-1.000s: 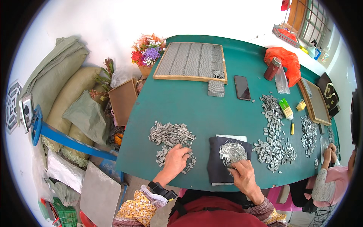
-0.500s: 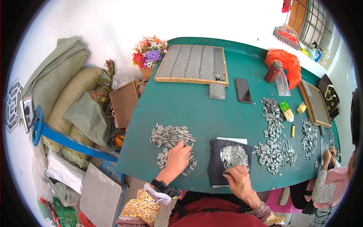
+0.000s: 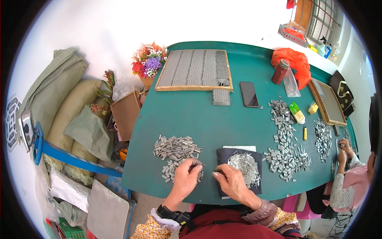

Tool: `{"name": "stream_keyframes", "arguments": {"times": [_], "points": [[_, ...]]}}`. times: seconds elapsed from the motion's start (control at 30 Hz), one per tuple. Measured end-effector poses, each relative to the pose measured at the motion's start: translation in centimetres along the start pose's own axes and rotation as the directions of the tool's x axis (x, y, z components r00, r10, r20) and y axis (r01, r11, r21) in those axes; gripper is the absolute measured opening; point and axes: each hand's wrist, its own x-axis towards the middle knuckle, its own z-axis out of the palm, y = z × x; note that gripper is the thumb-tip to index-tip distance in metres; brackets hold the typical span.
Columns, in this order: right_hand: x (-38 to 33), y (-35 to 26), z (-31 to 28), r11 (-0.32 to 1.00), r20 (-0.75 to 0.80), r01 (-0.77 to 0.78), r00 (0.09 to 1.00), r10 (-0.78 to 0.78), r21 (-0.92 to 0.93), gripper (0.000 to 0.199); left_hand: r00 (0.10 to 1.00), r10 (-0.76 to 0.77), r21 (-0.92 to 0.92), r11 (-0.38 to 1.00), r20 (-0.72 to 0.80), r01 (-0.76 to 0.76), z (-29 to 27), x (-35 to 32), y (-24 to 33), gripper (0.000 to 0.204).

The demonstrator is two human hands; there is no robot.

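My left hand (image 3: 186, 178) is closed in a pinch at the near edge of a pile of small grey metal pieces (image 3: 177, 147). A dark grey bit, seemingly one of those pieces, shows at its fingertips. Facing it across a small gap, my right hand (image 3: 235, 184) is also pinched, over the left side of a dark cloth pad (image 3: 224, 157). Whatever its fingers hold is too small to make out. A heap of thin shiny metal pins (image 3: 243, 165) lies on the pad, just beyond the right hand.
A wooden-framed tray (image 3: 191, 88) of rowed metal parts, a phone (image 3: 249, 95) and a red flask (image 3: 280, 72) stand farther back on the green table (image 3: 191, 119). More metal pieces (image 3: 284, 159) lie to the right. A co-worker's hands (image 3: 344, 151) work at the far right.
My left hand has come away from the pile, slightly right and nearer me. My right hand has left the pin heap and moved left toward it. The view has shifted slightly.
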Motion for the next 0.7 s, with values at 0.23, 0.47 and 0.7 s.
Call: {"name": "stream_keyframes", "arguments": {"times": [0.23,0.47,0.7], "points": [[-0.4,0.5,1.9,0.981,0.092,0.191,0.977,-0.194,0.036,0.008,0.993,-0.117,-0.19,0.975,0.004,0.116,1.5,-3.8,0.2,0.008],[-1.7,1.1,2.1,0.928,0.122,0.356,0.922,-0.369,0.112,0.005,0.977,-0.184,-0.26,0.943,0.106,0.206,1.2,-5.8,-1.0,0.009],[-2.2,0.9,1.2,0.893,0.224,0.396,0.87,-0.439,0.214,0.008,0.857,-0.244,-0.649,0.569,0.453,0.505,0.1,-6.1,-2.1,0.01]]}}
